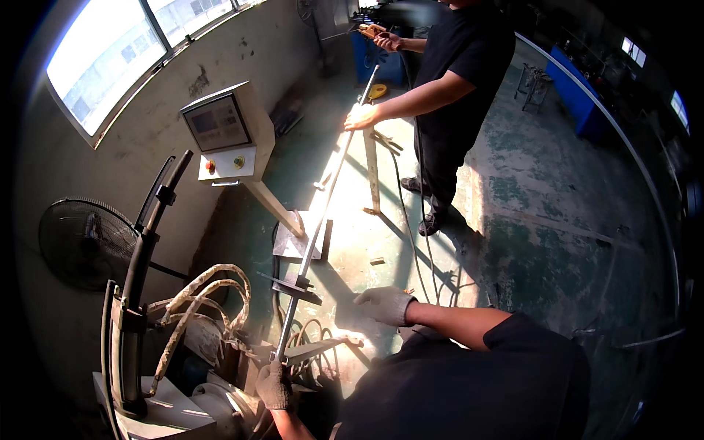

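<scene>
A long, thin metal rod (331, 189) runs away from me through the middle of the view. My left hand (275, 386), in a dark knit glove, is closed around its near end. To the right of the rod is my right hand (386, 305), in a pale glove. It touches nothing I can see, with its fingers stretched out to the left. Flat dark metal plates (297, 291) sit at the rod just beyond my left hand. Farther off, a co-worker's bare hand (360, 117) rests on the rod near its far end. Their other hand holds an orange clamp-like tool (372, 31).
A control console (218, 125) with screen and buttons stands left of the rod, near a black fan (88, 238). Hoses (205, 293) loop beside a hydraulic-looking machine (132, 323). A leg stand (372, 170) supports the far side. Cables (412, 233) trail over the floor by the co-worker's feet.
</scene>
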Tool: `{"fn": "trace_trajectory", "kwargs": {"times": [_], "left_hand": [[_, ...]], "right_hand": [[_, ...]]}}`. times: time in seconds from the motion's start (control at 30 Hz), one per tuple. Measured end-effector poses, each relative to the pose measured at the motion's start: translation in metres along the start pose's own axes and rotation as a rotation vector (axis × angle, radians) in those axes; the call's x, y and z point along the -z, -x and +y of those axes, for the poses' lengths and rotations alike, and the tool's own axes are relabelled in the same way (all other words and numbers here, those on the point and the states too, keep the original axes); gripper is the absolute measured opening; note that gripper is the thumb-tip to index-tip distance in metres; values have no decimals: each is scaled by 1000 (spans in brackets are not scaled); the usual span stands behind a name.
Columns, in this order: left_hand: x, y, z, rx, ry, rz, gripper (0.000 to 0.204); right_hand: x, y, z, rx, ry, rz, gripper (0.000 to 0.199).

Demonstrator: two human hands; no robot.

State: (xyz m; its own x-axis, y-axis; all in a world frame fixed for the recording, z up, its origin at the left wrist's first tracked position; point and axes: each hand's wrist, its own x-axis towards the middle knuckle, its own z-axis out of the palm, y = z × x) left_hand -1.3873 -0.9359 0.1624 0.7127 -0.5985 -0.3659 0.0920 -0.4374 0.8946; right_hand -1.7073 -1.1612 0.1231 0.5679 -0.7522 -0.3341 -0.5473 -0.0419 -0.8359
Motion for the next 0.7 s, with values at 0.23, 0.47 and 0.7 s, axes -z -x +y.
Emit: {"fn": "trace_trajectory", "kwargs": {"times": [0.23,0.47,0.7], "left_hand": [[4,7,-6,-106,-34,-10,30],[8,-6,-24,-201,-74,37,34],[16,-15,-31,-200,-73,9,42]], "right_hand": [[-51,129,194,-600,371,74,44],[-67,170,255,-660,391,33,42],[-11,68,-81,79,-312,100,62]]}}
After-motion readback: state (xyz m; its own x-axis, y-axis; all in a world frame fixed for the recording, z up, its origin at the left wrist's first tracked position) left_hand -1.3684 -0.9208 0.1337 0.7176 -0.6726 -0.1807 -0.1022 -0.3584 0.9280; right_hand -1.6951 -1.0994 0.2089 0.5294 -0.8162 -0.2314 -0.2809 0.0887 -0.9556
